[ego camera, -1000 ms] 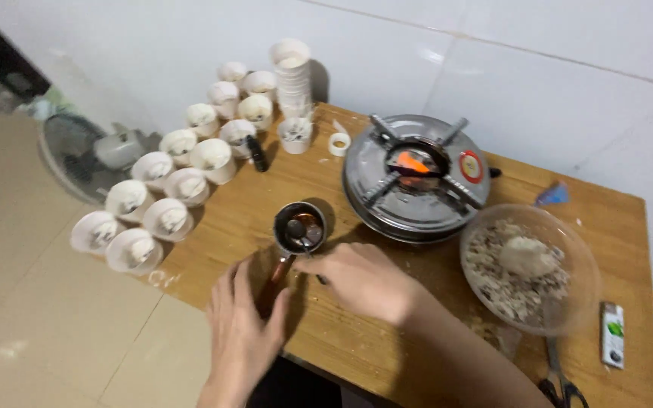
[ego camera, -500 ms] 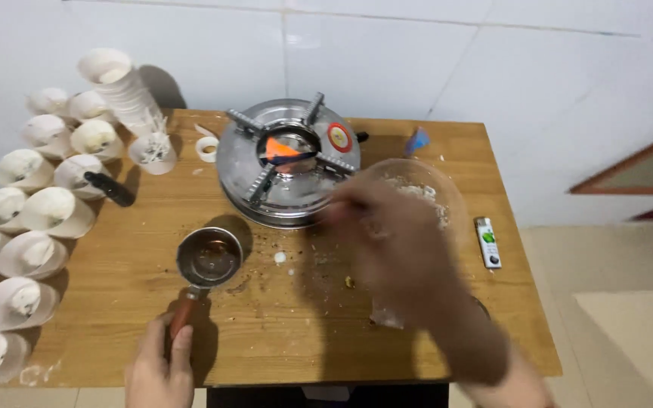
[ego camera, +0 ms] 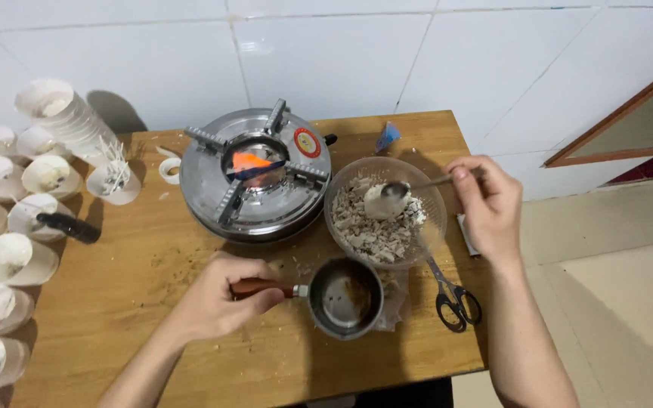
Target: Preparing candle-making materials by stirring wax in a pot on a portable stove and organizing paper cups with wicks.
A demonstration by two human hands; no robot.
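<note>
Small dark metal pot with a reddish-brown wooden handle [ego camera: 326, 295] sits on the wooden table [ego camera: 115, 302] near the front edge, just in front of the clear glass bowl of pale wax chunks [ego camera: 385, 213]. Pot's long axis runs left-right: handle points left, cup end on the right, mouth up, brownish residue inside. Left hand [ego camera: 217, 298] curled shut round the handle, thumb on top, fingers wrapped under. Right hand [ego camera: 489, 204] is right of the bowl, fingers pinched on the end of a metal spoon [ego camera: 410, 185]; spoon lies about level, handle to the right, scoop end pointing left over the bowl with a pale lump in it. Black-handled scissors [ego camera: 451, 298] lie on the table right of the pot, handles toward the near edge. Round silver metal stove [ego camera: 255, 177] stands behind the pot, left of the bowl, orange flame showing in its centre. White paper cups [ego camera: 9, 257] line the far-left side of the table, a stack of them at the back-left corner; white tiled wall behind.
</note>
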